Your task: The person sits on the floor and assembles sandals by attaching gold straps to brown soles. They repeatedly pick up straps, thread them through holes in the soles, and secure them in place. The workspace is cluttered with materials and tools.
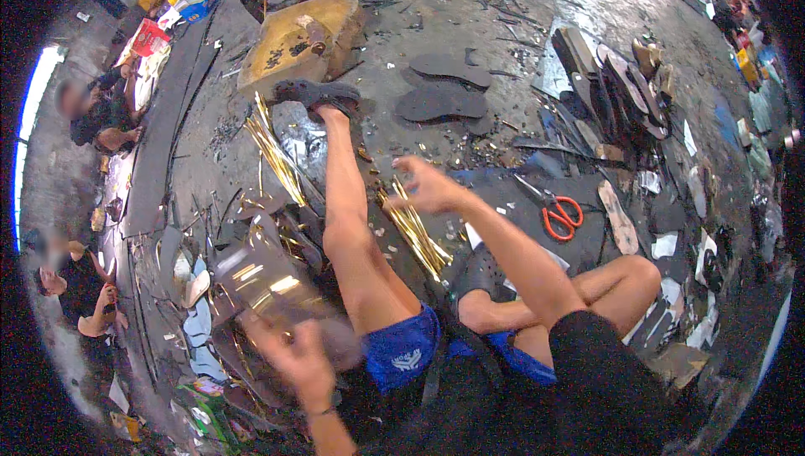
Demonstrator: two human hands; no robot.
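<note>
My right hand [429,188] is over a bundle of gold strips [422,234] on the floor between my legs. Its fingers are spread, with nothing visible in them. My left hand [300,364] is at the lower left, smeared by motion, so its grip is unclear. Just beyond it is a blurred brown sheet [323,309] with several short gold strips [283,282] on it. A second bundle of gold strips [277,158] lies by my outstretched foot.
Orange-handled scissors [560,215] lie right of my right arm. Two dark sole shapes [442,104] are ahead, near a yellowish block [302,41]. Stacked soles [616,87] stand at the far right. Scraps litter the floor; two other people [101,116] sit at left.
</note>
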